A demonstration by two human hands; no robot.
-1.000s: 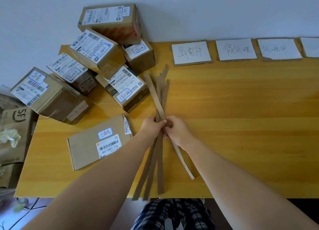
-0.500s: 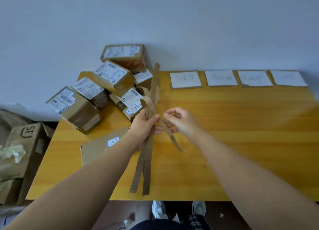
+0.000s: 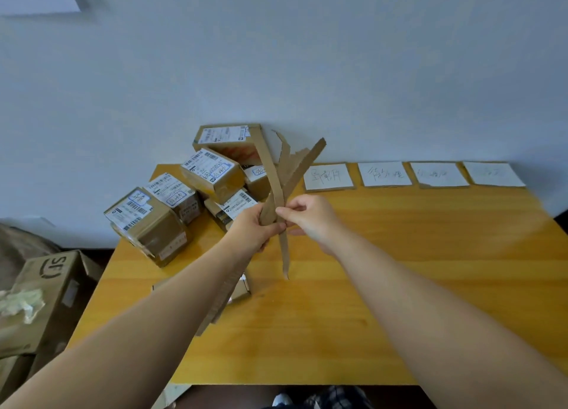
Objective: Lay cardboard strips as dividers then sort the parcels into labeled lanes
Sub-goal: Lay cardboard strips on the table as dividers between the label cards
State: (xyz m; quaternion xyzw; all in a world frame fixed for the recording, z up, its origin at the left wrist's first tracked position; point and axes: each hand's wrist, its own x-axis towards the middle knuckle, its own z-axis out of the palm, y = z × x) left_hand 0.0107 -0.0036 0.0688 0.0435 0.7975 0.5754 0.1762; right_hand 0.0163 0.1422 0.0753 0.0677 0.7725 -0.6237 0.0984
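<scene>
My left hand (image 3: 256, 228) grips a fanned bundle of brown cardboard strips (image 3: 281, 178), held upright above the yellow table (image 3: 399, 285). My right hand (image 3: 310, 216) pinches one strip of that bundle just right of the left hand; its lower end hangs down toward the table. Several labelled parcels (image 3: 212, 175) are piled at the table's far left corner. A flat parcel (image 3: 241, 288) lies mostly hidden under my left forearm. Several white lane labels (image 3: 327, 176) with handwriting lie in a row along the far edge by the wall.
An open SF carton (image 3: 46, 288) with crumpled filling stands on the floor left of the table, with more boxes below it. The grey wall runs right behind the table's far edge. My feet show under the near edge.
The bundle rose from the table to upright in the air and fanned out. My right hand shifted to pinching a single strip. The camera tilted up, showing more wall.
</scene>
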